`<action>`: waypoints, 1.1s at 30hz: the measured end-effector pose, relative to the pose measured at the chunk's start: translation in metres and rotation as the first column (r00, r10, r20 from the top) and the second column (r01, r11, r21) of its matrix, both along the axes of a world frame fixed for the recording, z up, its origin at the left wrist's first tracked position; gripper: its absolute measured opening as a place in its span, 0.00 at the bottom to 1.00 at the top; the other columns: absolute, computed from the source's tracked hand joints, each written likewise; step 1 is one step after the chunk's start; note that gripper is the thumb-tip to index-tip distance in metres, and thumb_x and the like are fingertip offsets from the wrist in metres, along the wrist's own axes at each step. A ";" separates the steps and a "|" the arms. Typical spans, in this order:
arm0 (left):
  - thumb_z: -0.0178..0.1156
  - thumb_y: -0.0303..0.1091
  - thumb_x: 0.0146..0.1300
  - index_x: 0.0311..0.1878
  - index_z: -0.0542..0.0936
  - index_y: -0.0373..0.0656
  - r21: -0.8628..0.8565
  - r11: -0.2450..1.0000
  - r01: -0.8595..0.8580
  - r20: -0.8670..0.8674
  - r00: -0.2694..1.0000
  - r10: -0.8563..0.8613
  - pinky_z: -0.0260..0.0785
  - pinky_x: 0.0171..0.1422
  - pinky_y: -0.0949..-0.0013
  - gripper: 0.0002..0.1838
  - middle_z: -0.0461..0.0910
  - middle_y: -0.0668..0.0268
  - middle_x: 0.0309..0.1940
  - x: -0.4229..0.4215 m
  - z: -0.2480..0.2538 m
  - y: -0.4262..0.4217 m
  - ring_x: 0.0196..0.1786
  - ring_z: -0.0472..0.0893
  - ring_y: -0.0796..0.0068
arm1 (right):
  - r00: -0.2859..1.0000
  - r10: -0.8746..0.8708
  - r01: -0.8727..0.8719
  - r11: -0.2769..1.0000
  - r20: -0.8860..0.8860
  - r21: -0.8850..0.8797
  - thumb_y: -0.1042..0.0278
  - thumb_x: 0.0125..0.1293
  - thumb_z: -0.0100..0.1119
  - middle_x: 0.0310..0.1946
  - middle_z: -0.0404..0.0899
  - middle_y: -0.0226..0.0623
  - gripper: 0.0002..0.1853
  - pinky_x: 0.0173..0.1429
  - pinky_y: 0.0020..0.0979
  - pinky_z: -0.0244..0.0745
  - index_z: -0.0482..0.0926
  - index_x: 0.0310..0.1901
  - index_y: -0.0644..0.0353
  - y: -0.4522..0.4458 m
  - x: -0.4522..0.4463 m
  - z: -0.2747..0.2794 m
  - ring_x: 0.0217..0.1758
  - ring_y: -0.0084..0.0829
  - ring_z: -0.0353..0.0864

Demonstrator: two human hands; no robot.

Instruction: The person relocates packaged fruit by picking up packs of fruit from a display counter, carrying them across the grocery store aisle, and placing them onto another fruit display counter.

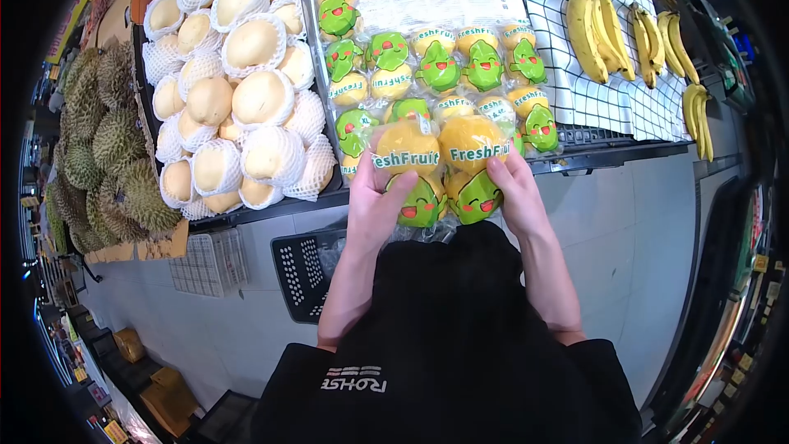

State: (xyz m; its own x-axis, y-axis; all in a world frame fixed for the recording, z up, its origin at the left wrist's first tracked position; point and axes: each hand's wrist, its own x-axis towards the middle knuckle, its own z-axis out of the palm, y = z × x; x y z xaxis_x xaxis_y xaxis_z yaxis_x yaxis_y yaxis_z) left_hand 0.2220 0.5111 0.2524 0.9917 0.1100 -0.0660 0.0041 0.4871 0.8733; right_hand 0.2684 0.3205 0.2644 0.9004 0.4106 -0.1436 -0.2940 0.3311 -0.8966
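Note:
My left hand (371, 210) is closed around a round yellow-orange fruit in a clear "FreshFruit" wrapper (405, 148) with a green smiling cartoon on it. A matching wrapped fruit (473, 148) sits in my right hand (519, 197), thumb across its front. The two are held side by side in front of my chest, close together or touching. Just beyond them, rows of the same wrapped fruit (438, 66) lie on the display stand. My fingers behind both fruits are hidden.
Pale round fruits in white foam nets (256, 41) are piled at left, beside spiky durians (115, 140). Bananas (596, 33) lie on a checked cloth (559, 0) at right. A printed sheet (485, 4) covers the stand's back. Below stand a black crate (300, 271) and white baskets (209, 263).

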 end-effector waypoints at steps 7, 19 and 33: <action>0.54 0.14 0.59 0.72 0.51 0.35 0.024 1.000 0.019 0.045 0.999 -0.020 0.67 0.65 0.66 0.38 0.69 0.56 0.62 -0.006 -0.015 -0.002 0.61 0.73 0.69 | 0.995 0.044 -0.036 0.995 0.089 -0.089 0.75 0.61 0.63 0.62 0.69 0.36 0.37 0.65 0.33 0.67 0.54 0.70 0.63 -0.013 -0.006 -0.004 0.62 0.28 0.71; 0.51 0.26 0.69 0.68 0.58 0.38 -0.108 0.994 -0.005 -0.186 0.982 -0.015 0.69 0.62 0.66 0.26 0.71 0.60 0.59 -0.018 -0.040 -0.001 0.58 0.74 0.71 | 0.999 -0.010 0.012 0.998 0.035 -0.069 0.78 0.61 0.63 0.61 0.69 0.37 0.37 0.66 0.31 0.66 0.54 0.69 0.65 -0.003 -0.022 -0.008 0.64 0.27 0.68; 0.59 0.28 0.62 0.72 0.48 0.38 0.114 0.924 0.366 -0.143 0.926 -0.349 0.64 0.64 0.67 0.40 0.69 0.59 0.58 -0.014 -0.044 -0.009 0.59 0.71 0.70 | 0.972 -0.218 0.195 0.958 -0.091 -0.212 0.56 0.76 0.41 0.55 0.74 0.36 0.23 0.61 0.28 0.68 0.67 0.61 0.66 -0.026 -0.043 -0.025 0.57 0.25 0.73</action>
State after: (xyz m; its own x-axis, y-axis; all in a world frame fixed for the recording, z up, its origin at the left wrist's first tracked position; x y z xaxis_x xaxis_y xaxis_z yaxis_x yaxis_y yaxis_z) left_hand 0.2081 0.5023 0.2089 0.9527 -0.2341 -0.1940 0.2624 0.3107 0.9136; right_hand 0.2254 0.2943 0.2391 0.9359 0.1696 -0.3088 -0.3407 0.2124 -0.9159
